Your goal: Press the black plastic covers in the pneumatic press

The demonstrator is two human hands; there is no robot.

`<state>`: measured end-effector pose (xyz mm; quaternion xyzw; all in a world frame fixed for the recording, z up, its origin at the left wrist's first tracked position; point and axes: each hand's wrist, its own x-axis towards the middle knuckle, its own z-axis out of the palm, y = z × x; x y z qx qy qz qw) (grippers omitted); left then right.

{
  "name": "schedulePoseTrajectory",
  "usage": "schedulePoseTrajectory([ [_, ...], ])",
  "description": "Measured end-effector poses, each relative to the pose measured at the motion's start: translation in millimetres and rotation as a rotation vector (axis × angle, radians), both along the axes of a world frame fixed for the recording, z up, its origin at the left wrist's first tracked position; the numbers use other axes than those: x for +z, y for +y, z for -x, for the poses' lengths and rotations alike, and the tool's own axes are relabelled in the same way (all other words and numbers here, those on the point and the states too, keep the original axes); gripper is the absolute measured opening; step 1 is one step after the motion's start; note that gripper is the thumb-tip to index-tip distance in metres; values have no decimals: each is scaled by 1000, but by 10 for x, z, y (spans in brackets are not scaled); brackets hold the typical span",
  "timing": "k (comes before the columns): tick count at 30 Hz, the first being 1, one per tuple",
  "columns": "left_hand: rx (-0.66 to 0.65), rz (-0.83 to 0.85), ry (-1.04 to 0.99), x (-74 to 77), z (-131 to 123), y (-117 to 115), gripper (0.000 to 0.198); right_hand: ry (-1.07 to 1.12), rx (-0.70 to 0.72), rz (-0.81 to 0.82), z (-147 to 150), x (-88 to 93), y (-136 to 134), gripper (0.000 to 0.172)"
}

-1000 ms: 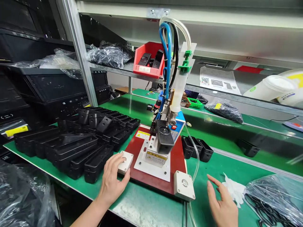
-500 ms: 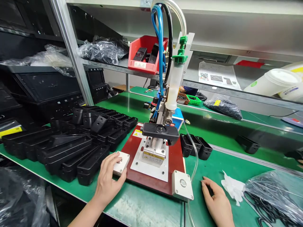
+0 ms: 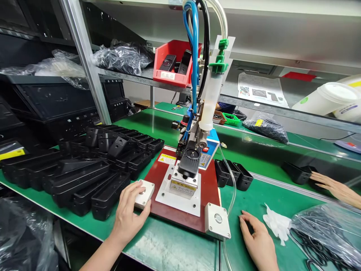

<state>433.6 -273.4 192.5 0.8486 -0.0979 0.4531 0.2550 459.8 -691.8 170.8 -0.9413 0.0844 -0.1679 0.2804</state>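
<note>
My left hand (image 3: 129, 214) rests on the left white button box (image 3: 143, 193), fingers curled over its top. My right hand (image 3: 258, 241) lies flat on the green bench beside the right white button box (image 3: 217, 221), fingers stretched out, holding nothing. Between the boxes a red base plate (image 3: 208, 192) carries a white fixture (image 3: 182, 188) with a black plastic part (image 3: 188, 162) turned on it. Above the part hangs a dispenser syringe (image 3: 210, 98) with blue and black hoses.
Rows of black plastic housings (image 3: 93, 169) fill the bench at left. More black parts (image 3: 232, 175) sit right of the plate. A white cloth (image 3: 278, 223) and a bag of black rings (image 3: 327, 235) lie at right. Another person's hand (image 3: 337, 188) reaches to a black part (image 3: 297, 172).
The black part on the fixture has rotated. My right hand has settled flat on the bench. Another person's hand has come in at the right edge.
</note>
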Motion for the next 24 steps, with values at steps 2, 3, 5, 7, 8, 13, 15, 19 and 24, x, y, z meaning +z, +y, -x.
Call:
schedulePoseTrajectory([
  [2, -1, 3, 5, -2, -4, 1, 31, 5, -3, 1, -2, -2, -1, 44],
  [3, -2, 3, 7, -4, -7, 2, 32, 8, -4, 2, -3, -3, -2, 44],
  [5, -3, 6, 10, -9, -12, 4, 32, 10, -4, 2, -4, -5, -3, 45],
  [7, -7, 8, 12, -15, -16, 5, 33, 6, -1, 3, -3, -8, -5, 44],
  [8, -8, 8, 13, -18, -18, 6, 32, 5, 2, 2, -2, -11, -6, 44],
  [13, -14, 3, 8, -19, -17, 2, 33, 2, 7, -5, -8, -28, -16, 44],
  [15, -16, 5, 5, -14, -13, -2, 33, -3, 13, 0, -10, -39, -24, 44],
  [19, -11, 10, 12, -9, -9, -8, 33, -19, 21, 13, -8, -62, -36, 44],
  [24, 2, 18, 15, -14, -12, -6, 34, -33, 24, 21, -7, -78, -42, 43],
])
